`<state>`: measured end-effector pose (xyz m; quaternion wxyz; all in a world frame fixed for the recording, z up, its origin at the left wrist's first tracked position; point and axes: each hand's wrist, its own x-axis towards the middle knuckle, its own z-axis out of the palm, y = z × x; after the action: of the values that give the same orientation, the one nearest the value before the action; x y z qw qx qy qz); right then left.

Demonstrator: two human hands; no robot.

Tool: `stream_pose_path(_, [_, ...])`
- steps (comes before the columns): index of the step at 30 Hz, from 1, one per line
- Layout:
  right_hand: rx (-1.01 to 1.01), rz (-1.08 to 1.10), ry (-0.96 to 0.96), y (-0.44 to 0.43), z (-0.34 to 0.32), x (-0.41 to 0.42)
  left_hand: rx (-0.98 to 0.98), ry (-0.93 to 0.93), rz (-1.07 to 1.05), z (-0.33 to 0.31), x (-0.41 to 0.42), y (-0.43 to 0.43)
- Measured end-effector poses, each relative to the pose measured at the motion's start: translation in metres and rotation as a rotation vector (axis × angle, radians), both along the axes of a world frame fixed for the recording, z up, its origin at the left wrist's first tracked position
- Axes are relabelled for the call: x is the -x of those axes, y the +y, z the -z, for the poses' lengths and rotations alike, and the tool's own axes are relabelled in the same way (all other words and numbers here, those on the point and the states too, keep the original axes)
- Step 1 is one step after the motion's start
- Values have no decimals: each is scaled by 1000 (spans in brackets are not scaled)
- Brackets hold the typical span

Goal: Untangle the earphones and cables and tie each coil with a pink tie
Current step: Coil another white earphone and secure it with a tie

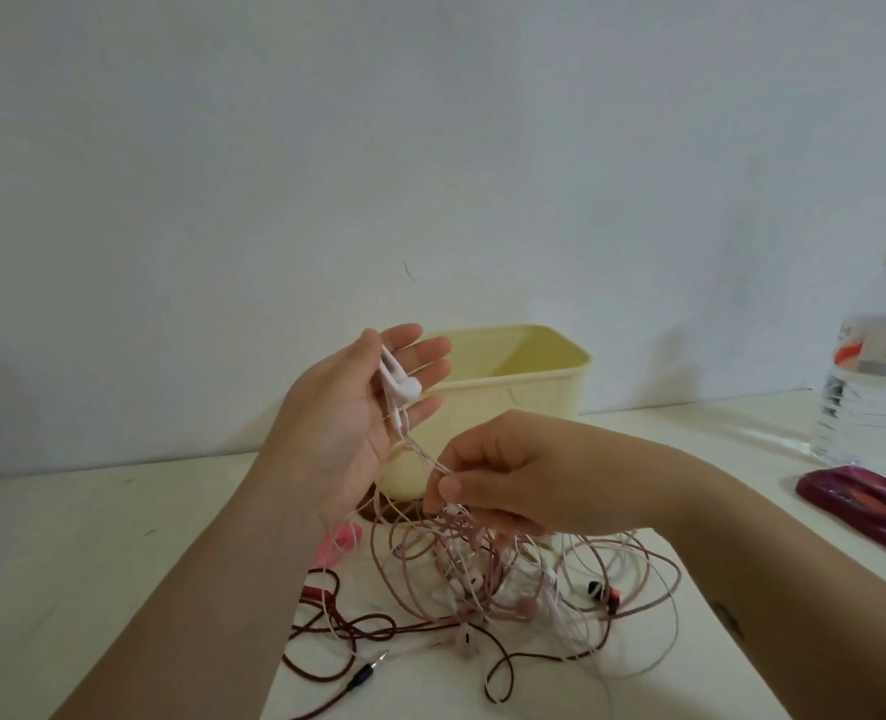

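Observation:
A tangle of white, pink and dark red earphones and cables [487, 579] lies on the white table [92, 563] in front of me. My left hand [357, 407] is raised above it, palm up, thumb pressing a pair of white earbuds [399, 381] against its fingers. Their thin white wire runs down to my right hand [492, 475], which pinches the strands just above the tangle. Pink ties [339, 545] lie partly hidden behind my left wrist. A black jack plug [368, 670] lies at the front.
A pale yellow plastic tub [524, 387] stands behind my hands near the wall. A clear water bottle [872, 366] stands at the right edge, with a dark magenta pouch [867, 506] lying in front of it.

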<state>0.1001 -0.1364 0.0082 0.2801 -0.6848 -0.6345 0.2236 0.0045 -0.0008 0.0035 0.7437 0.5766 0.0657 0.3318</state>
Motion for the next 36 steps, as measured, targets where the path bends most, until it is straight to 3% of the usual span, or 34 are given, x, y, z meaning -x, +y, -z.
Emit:
stream_pose_path(3, [-107, 42, -121, -7, -10, 2, -239, 117, -86, 9, 1, 3])
stream_pose_path(7, [-228, 135, -134, -15, -19, -3, -579, 282, -36, 16, 2, -8])
stream_pose_path(18, [-487, 227, -131, -16, -25, -11, -358, 202, 368, 14, 2, -16])
stream_pose_path(25, [-571, 250, -122, -19, -27, -10, 3, 117, 289, 3, 4, -15])
stream_pose_path(31, [-543, 190, -138, -15, -23, -5, -241, 226, 203, 10, 0, -18])
stream_pose_path(36, [-602, 203, -91, -17, -24, -7, -376, 205, 273, 10, 1, -28])
